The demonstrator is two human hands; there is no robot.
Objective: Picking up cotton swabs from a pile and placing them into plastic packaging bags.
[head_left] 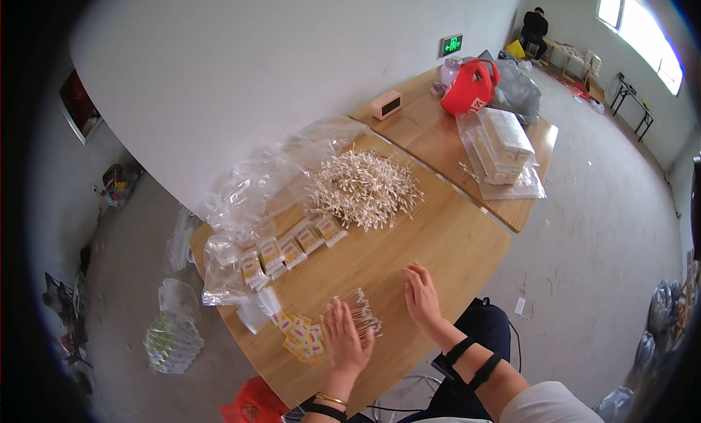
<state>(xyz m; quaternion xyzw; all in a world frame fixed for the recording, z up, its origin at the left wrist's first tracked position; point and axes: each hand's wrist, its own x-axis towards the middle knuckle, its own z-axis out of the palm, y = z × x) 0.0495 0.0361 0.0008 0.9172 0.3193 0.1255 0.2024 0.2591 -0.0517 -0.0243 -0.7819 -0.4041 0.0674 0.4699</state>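
Note:
My left hand [345, 337] lies with its fingers stretched out at the left side of a small, roughly lined-up batch of cotton swabs [363, 315]. The palm partly hides their left ends. To the right of that batch, my right hand [421, 295] is apart from it, fingers extended and holding nothing. Several yellow-and-white printed cards [298, 337] are spread just left of my left hand. Farther off, a big loose heap of cotton swabs [366, 188] covers part of the table [445, 240]. Small filled packets [292, 251] stand in a row in front of it.
Clear plastic bags [244, 186] line the table's left edge. On the adjoining table are a pink clock [386, 105], a red bag [471, 87] and stacked wrapped packs [504, 145]. A red bag [255, 402] is below the near edge. A person [535, 32] sits far off.

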